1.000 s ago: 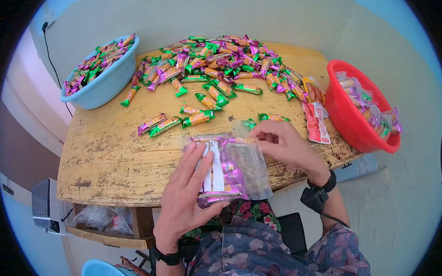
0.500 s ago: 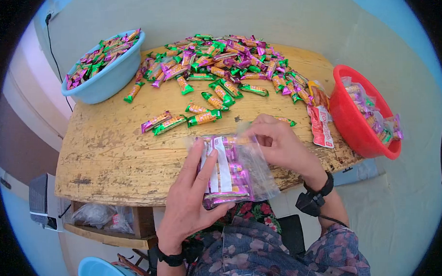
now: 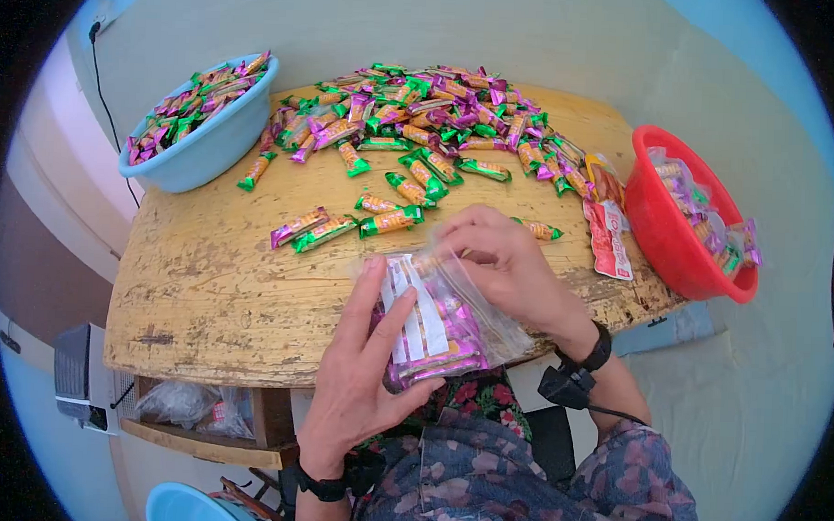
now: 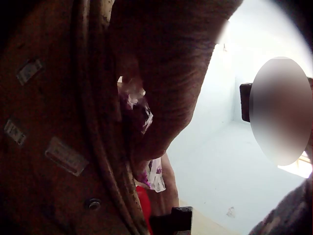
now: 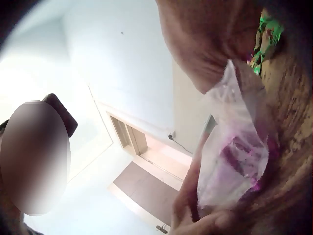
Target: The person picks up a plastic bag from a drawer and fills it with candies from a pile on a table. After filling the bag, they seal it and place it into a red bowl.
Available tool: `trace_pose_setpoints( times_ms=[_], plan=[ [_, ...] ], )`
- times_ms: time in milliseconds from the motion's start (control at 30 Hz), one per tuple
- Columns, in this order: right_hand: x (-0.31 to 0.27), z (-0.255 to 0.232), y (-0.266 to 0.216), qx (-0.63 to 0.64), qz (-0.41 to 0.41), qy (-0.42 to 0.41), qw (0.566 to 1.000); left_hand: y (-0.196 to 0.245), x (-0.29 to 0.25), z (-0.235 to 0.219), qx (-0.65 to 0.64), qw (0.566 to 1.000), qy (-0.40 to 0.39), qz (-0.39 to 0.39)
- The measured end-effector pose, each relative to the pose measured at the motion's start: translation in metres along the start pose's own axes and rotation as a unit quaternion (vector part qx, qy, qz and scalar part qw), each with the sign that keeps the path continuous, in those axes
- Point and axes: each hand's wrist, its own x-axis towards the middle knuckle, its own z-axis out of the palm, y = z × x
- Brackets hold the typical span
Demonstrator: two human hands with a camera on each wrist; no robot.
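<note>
A clear plastic bag (image 3: 465, 328) of purple-wrapped snack bars, with a white label on it, lies at the table's front edge. My left hand (image 3: 354, 364) holds it from the left, long fingers laid along the label and thumb against the near end. At the far right side of the bag, my right hand (image 3: 509, 264) pinches the loose film with bent fingers; part of that grip is hidden behind the hand. The right wrist view shows the crinkled bag (image 5: 234, 156) above the left thumb. In the dark left wrist view, a bit of bag (image 4: 155, 178) shows below the hand.
A large heap of wrapped snack bars (image 3: 422, 114) covers the back of the wooden table (image 3: 195, 289). At back left stands a full blue basin (image 3: 214, 143). A red basin (image 3: 644, 195) of filled bags stands right, beside a red-and-white packet (image 3: 609, 240). An open drawer (image 3: 208, 451) is below.
My right hand has moved slightly left and toward the bag, drawing its loose film up. The bag has turned a little, and my left hand stays on it.
</note>
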Motion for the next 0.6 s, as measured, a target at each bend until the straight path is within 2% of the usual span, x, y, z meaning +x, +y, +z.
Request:
trace_pose_setpoints(
  times_ms=[100,200,300,400,500,600],
  plan=[
    [0.006,0.011,0.005,-0.107,-0.09,-0.01,0.99,-0.001,0.0,-0.001,-0.001,1.0,-0.002,0.004],
    [0.005,0.025,-0.01,0.002,-0.002,0.085,0.996,0.0,0.0,-0.001,0.014,1.0,0.002,0.007],
    [0.004,0.017,-0.013,-0.082,0.006,0.129,0.988,0.002,0.001,0.001,0.013,1.0,0.005,0.006],
    [0.003,0.013,-0.008,-0.039,0.06,0.048,0.996,0.003,0.002,0.002,0.017,1.0,0.002,0.012],
    [0.001,0.02,-0.006,-0.07,0.0,0.02,0.997,0.003,0.003,0.001,0.026,1.0,-0.002,0.014],
    [-0.003,0.018,-0.005,-0.025,0.035,0.07,0.997,0.002,0.001,0.003,0.036,0.999,0.001,0.014]
  ],
)
